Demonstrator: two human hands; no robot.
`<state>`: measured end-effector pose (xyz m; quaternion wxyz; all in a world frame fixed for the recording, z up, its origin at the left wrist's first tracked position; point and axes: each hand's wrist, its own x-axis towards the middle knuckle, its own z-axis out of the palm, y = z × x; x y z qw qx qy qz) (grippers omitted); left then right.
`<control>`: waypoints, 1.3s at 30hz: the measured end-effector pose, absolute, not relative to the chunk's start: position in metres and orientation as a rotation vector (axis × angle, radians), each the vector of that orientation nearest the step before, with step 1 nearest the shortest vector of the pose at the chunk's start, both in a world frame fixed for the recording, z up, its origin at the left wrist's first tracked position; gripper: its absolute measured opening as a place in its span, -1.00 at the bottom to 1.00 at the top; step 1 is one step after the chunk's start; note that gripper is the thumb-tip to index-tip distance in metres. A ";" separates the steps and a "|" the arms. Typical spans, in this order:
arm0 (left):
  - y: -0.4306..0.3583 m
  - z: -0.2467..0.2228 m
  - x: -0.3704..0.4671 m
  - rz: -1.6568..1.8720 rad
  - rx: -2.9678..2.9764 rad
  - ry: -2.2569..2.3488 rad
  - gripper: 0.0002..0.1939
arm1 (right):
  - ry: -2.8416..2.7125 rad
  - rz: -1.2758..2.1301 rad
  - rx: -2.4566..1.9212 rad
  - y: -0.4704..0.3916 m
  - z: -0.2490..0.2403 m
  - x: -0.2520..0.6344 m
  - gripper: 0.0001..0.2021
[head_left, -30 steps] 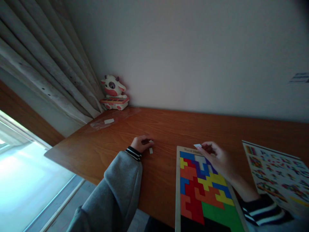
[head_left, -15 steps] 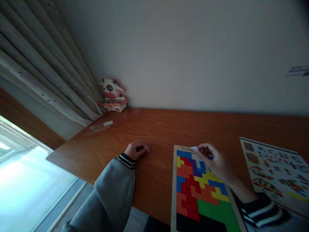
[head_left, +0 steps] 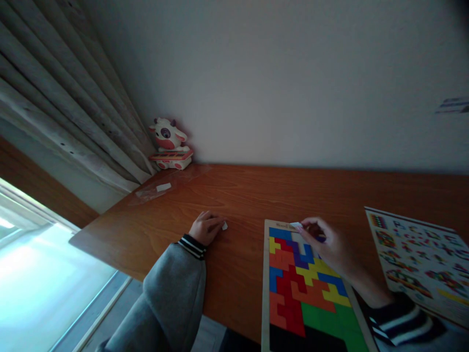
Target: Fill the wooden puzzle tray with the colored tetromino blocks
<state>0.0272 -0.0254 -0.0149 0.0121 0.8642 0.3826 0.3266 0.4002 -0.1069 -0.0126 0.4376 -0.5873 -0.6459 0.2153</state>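
My left hand [head_left: 207, 228] rests on the brown table, its fingers closed on a small white piece [head_left: 224, 226] at their tips. Over the top edge of a wooden puzzle board [head_left: 266, 274], my right hand [head_left: 322, 239] pinches a flat white piece [head_left: 296, 225] between thumb and finger. Its other fingers curl inward beside something dark that I cannot make out. Interlocking blocks in red, orange, blue, yellow, green, purple and black fill much of the board. My right hand and forearm hide the board's upper right part.
A printed sheet with colourful figures [head_left: 421, 259] lies right of the board. A cow toy [head_left: 170, 144] sits at the back left corner, near clear plastic with a white label [head_left: 163, 187]. The wall [head_left: 293, 88] rises behind the table; curtains [head_left: 73, 98] hang left.
The fingers of my left hand have straightened and come closer together around the small white piece. My right hand stays in nearly the same place.
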 end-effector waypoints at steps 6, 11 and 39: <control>-0.028 -0.014 0.034 0.902 2.839 1.143 -0.69 | -1.609 0.531 -1.472 -0.108 -0.012 0.400 -0.73; -0.032 -0.014 0.035 0.754 2.824 1.176 -0.64 | -1.615 0.525 -1.476 -0.108 -0.012 0.401 -0.72; -0.025 -0.008 0.021 0.706 2.680 1.143 -0.44 | -1.604 0.521 -1.483 -0.110 -0.010 0.399 -0.71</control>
